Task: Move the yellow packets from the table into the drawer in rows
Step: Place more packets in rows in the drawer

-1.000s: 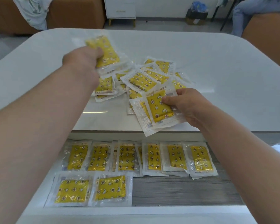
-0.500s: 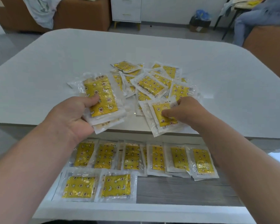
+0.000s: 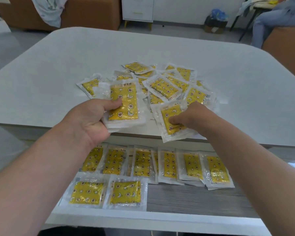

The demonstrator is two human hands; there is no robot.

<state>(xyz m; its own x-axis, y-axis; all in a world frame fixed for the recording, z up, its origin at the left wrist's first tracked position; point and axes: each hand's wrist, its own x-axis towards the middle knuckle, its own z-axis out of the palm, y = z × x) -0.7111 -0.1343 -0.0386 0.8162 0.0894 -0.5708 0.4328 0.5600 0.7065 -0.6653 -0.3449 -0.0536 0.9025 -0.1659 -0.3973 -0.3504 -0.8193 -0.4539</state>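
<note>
Yellow packets [image 3: 162,87] in clear wrap spread across the view. At left, the left hand [image 3: 89,123] grips a small stack [image 3: 124,103] of them over the near edge of the white table [image 3: 160,48], thumb on top and fingers curled beneath. In the middle, a loose pile [image 3: 177,82] of more packets lies overlapped on the table. At right, the right hand [image 3: 192,116] pinches a second stack [image 3: 172,123] that juts over the table edge, its thumb pressed on the top packet and its other fingers mostly hidden.

Below, the open drawer [image 3: 194,198] holds a back row [image 3: 167,164] of 6 or 7 upright packets. At front left is a front row [image 3: 106,191] of 2 laid sideways, with grey wood-grain floor bare to their right.

The step in hand looks like bringing both stacks down to extend that front row. The wrap is probably slippery and a stack may fan out, so a firm grip matters. Each packet would best go in sideways, touching the last, working rightward 1 at a time.
</note>
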